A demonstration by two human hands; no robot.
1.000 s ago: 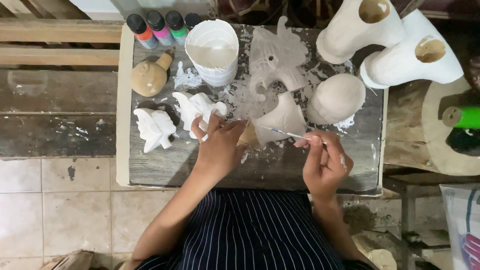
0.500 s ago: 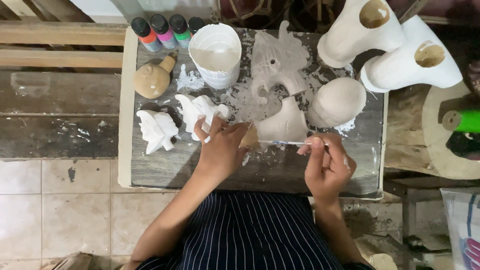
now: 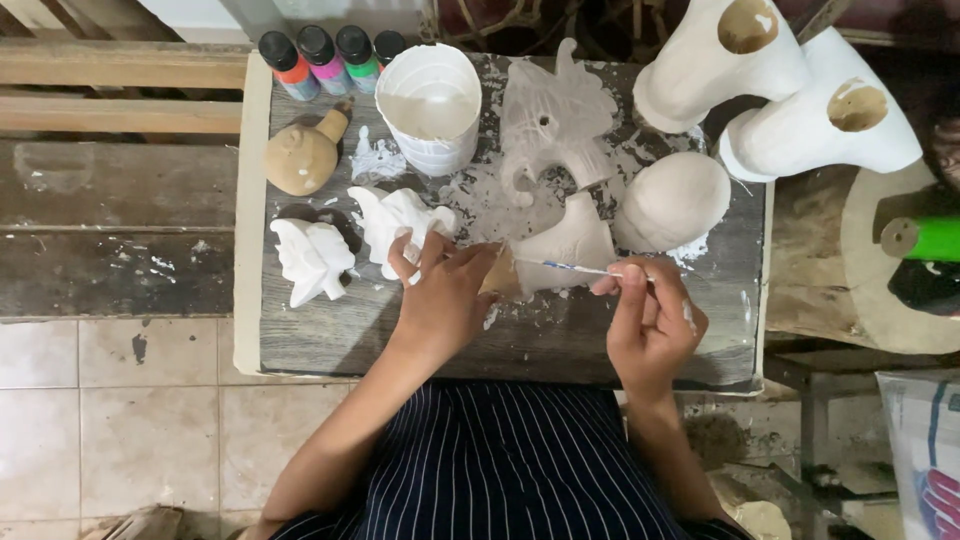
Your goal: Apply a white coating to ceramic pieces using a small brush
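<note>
My left hand (image 3: 440, 290) grips the left end of a small clay figurine (image 3: 570, 245) that is half coated in white, lying on the paint-spattered grey board (image 3: 330, 335). My right hand (image 3: 650, 320) pinches a thin paintbrush (image 3: 570, 267) whose tip rests against the figurine's lower side. A white tub of white paint (image 3: 430, 105) stands at the back of the board. Two white-painted figurines (image 3: 310, 260) (image 3: 400, 220) lie left of my left hand.
Several small paint bottles (image 3: 325, 55) line the back left, beside an unpainted tan clay gourd (image 3: 305, 155). A white leaf-shaped mask piece (image 3: 555, 120) and a round clay piece (image 3: 675, 200) lie behind. Two large white vases (image 3: 790, 95) lean at the right.
The brush tip has slid slightly along the figurine while both hands stay in nearly the same place.
</note>
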